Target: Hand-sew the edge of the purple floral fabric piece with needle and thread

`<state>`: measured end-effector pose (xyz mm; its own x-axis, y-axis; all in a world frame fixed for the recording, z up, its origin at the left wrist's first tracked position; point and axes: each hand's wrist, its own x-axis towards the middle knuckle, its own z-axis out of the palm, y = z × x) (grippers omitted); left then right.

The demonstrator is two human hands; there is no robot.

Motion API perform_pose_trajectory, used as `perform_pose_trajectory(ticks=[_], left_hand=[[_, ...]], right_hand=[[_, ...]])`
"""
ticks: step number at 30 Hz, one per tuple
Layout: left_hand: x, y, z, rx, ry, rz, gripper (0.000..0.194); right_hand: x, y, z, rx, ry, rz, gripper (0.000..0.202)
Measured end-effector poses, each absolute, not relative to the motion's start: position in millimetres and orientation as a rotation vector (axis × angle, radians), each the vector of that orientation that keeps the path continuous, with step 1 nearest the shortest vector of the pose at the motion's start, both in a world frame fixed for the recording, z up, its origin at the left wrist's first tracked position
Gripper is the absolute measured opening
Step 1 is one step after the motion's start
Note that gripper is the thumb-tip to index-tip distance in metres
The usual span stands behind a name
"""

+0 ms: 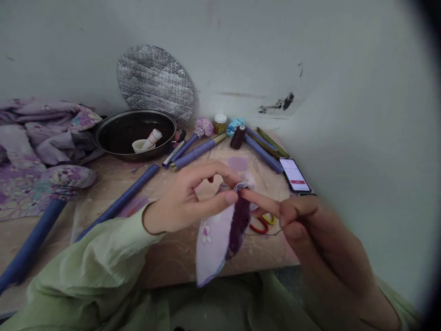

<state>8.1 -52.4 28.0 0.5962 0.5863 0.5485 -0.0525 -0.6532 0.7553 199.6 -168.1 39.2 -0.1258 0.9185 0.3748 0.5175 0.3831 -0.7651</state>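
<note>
A piece of pale lilac fabric (214, 236) with a small flower print and a dark purple patch (240, 220) hangs over the table's front part. My left hand (193, 195) pinches its gathered top edge between thumb and fingers. At the same gathers, the index finger of my right hand (320, 234) reaches out and touches the cloth. The other fingers of that hand are curled, and a thin dark thread (263, 235) runs from beside the fabric to them. Any needle there is hidden. Partly behind the cloth lie scissors with red and yellow handles (260, 225).
A black pan (103, 138) holds a small white cup (138, 146). Around it are blue-wrapped sticks (120, 197), a marker (173, 154), a dark thread spool (237, 138), a jar (220, 124) and a phone (295, 175). Flowered cloth (20, 156) lies left. A silver round mat (155, 78) leans on the wall.
</note>
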Motion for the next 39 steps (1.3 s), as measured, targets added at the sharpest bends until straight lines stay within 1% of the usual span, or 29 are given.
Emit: perform_pose_trajectory(ticks=[2, 3, 7, 12, 17, 26, 39], left_hand=[[9, -56, 28, 2.082, 0.463, 1.119, 0.019], [10, -57, 29, 2.091, 0.503, 1.14, 0.019], [10, -63, 28, 2.086, 0.626, 1.155, 0.006], [12, -67, 23, 2.044, 0.705, 1.2, 0.006], [14, -70, 20, 1.969, 0.846, 1.242, 0.006], [13, -74, 14, 1.895, 0.771, 1.269, 0.009], [10, -75, 15, 1.95, 0.731, 1.256, 0.006]], right_hand=[[196, -171, 37, -1.282, -1.762, 0.495, 0.007], [196, -171, 36, -1.292, -1.76, 0.466, 0.007], [195, -168, 33, -1.304, -1.757, 0.452, 0.008], [186, -162, 31, -1.262, -1.639, 0.473, 0.011], [169, -157, 31, -1.335, -1.586, 0.475, 0.01], [164, -149, 28, -1.396, -1.614, 0.447, 0.009], [162, -147, 29, -1.411, -1.599, 0.483, 0.012]])
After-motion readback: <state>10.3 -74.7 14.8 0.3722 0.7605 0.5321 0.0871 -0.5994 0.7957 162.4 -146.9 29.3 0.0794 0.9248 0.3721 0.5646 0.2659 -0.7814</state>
